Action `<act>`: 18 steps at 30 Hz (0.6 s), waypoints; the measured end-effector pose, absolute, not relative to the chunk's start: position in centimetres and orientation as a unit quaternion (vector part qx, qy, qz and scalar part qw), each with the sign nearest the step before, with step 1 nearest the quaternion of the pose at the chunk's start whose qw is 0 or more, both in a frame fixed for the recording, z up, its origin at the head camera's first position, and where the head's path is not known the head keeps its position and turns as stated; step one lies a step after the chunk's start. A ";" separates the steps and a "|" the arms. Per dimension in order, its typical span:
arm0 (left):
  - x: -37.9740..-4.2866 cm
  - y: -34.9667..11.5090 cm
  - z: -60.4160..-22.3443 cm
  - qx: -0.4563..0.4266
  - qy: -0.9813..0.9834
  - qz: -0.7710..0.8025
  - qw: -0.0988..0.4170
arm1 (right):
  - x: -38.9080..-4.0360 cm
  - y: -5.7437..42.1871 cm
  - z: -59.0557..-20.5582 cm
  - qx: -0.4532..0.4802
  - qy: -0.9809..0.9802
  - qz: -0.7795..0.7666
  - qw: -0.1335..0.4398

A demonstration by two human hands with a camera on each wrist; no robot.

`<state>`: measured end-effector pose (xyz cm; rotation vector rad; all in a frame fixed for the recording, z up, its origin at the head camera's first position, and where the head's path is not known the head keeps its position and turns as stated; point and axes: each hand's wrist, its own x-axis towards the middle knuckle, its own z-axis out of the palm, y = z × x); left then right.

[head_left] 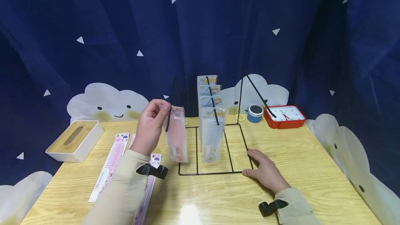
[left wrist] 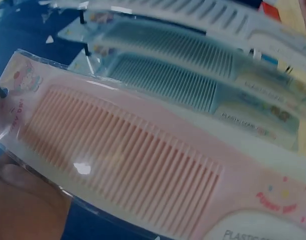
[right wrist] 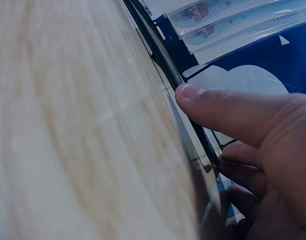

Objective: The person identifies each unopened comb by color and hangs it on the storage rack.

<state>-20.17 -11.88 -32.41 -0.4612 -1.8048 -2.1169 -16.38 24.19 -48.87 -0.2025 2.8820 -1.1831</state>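
A pink comb in a clear package (head_left: 176, 136) hangs at the left hook of a black wire display rack (head_left: 215, 174). My left hand (head_left: 148, 127) pinches the package's top edge by the hook. The left wrist view shows this pink comb (left wrist: 117, 155) close up, with blue packaged combs (left wrist: 168, 82) behind it. Several packaged combs (head_left: 212, 138) hang in a row on the middle hook. At the rack's front right corner, my right hand (head_left: 265, 171) holds the base wire. In the right wrist view the thumb lies against that wire (right wrist: 163, 62), fingers curled at its other side.
Long packaged combs (head_left: 109, 164) lie on the table to the left, partly under my left forearm. Behind them stands a white tissue box with a wooden lid (head_left: 73, 138). A blue cylinder (head_left: 255, 114) and a red clock (head_left: 285, 116) sit at the back right.
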 end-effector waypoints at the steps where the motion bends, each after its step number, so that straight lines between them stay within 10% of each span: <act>1: -20.5 -11.9 -32.3 -0.161 -0.638 -0.736 0.156 | -16.4 24.2 -48.9 -0.065 0.923 -0.379 0.009; 18: -25.8 -11.7 -31.0 -0.100 -0.676 -0.715 0.146 | -16.4 24.2 -48.6 -0.060 0.921 -0.385 0.018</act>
